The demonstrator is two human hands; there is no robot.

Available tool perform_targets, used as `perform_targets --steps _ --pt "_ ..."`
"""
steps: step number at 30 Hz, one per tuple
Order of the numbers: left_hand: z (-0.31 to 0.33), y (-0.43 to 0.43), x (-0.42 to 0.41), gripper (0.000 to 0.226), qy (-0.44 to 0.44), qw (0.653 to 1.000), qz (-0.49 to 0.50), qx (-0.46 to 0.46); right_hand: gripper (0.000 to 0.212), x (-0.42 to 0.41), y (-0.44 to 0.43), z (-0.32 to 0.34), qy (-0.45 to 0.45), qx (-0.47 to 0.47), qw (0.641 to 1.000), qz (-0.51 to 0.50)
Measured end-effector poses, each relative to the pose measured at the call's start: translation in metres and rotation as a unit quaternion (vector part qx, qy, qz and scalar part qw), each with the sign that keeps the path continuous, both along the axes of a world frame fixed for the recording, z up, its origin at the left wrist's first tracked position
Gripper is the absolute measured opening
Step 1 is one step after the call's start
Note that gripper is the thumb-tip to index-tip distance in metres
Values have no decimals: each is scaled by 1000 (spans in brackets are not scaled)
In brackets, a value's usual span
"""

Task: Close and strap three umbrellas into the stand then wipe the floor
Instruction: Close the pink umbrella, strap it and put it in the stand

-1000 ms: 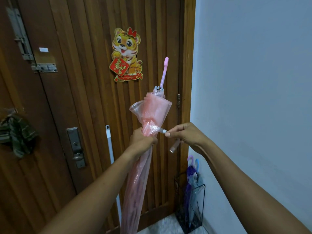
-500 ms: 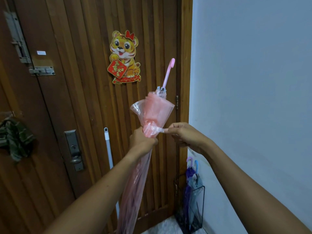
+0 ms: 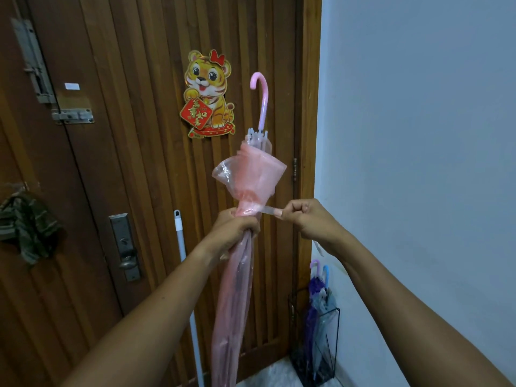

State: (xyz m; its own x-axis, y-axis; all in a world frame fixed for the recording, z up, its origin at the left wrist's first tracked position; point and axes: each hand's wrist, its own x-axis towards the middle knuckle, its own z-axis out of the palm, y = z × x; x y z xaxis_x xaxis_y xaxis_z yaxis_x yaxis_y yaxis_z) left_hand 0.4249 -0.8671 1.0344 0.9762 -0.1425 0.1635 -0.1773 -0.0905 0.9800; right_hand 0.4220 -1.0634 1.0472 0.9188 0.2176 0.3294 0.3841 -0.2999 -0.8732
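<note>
A folded pink translucent umbrella (image 3: 251,174) stands upright in front of me, its hooked pink handle (image 3: 262,90) at the top. My left hand (image 3: 236,233) grips its gathered canopy just below the flared part. My right hand (image 3: 307,222) pinches the clear strap (image 3: 266,210), pulled out to the right of the canopy. At the lower right a black wire stand (image 3: 333,331) on the floor holds a purple umbrella (image 3: 314,286) and a blue-handled umbrella (image 3: 326,275).
A brown wooden door (image 3: 139,135) fills the left, with a tiger decoration (image 3: 208,93), a lock plate (image 3: 125,247) and a bolt (image 3: 72,115). A white pole (image 3: 181,247) leans on the door. A green cloth (image 3: 28,227) hangs at the left. A pale wall (image 3: 418,135) is at the right.
The umbrella has turned, so its hooked handle now shows curved to the left. My right hand has closed in toward the canopy, keeping its pinch on the strap. My left hand holds its grip.
</note>
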Motion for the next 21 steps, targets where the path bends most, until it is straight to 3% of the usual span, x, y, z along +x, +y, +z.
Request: perform_targets --steps 4,7,11,14,17,21 --pt "3 -2 -7 19 71 979 -170 -93 26 4 4 -3 -9 18 1000 3" --pt "8 -3 -14 18 132 947 -263 -130 30 2 5 4 79 49 992 89" --pt "10 2 -14 30 136 927 -329 -118 26 6 3 6 145 113 965 187" --pt "4 6 -15 44 133 943 -299 -58 25 3 7 9 108 160 965 178" --pt "-9 7 -16 56 109 977 -184 -7 44 4 13 6 38 117 992 36" --pt "-24 -21 -18 79 7 999 -38 28 44 5 31 3 16 89 993 -79"
